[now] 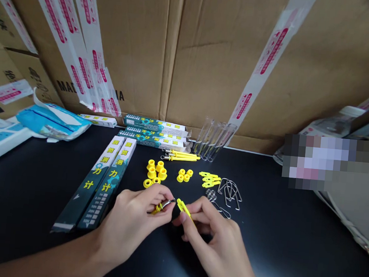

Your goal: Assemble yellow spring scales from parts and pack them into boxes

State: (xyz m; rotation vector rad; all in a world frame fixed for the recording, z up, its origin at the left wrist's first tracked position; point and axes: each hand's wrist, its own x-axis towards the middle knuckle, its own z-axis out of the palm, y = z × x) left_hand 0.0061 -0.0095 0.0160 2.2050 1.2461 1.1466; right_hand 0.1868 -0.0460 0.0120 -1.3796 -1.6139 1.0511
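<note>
My left hand (135, 220) pinches a small metal spring with a yellow end piece (162, 205) above the black table (20, 201). My right hand (211, 235) pinches a flat yellow plastic strip (183, 207) and holds its tip close to the spring's end. Just beyond my hands lie yellow caps (155, 172), smaller yellow rings (184, 175), more yellow strips (209, 179), bent metal wire hooks (229, 192) and a loose spring (212, 195). Assembled yellow rods (181, 156) lie further back.
Two long printed boxes (103, 183) lie left of my hands, with more boxes (154, 131) stacked at the back. Clear plastic tubes (213, 141) lean against the cardboard wall (211, 50). A blue packet (53, 120) lies far left. A plastic bottle (334, 123) lies at the right.
</note>
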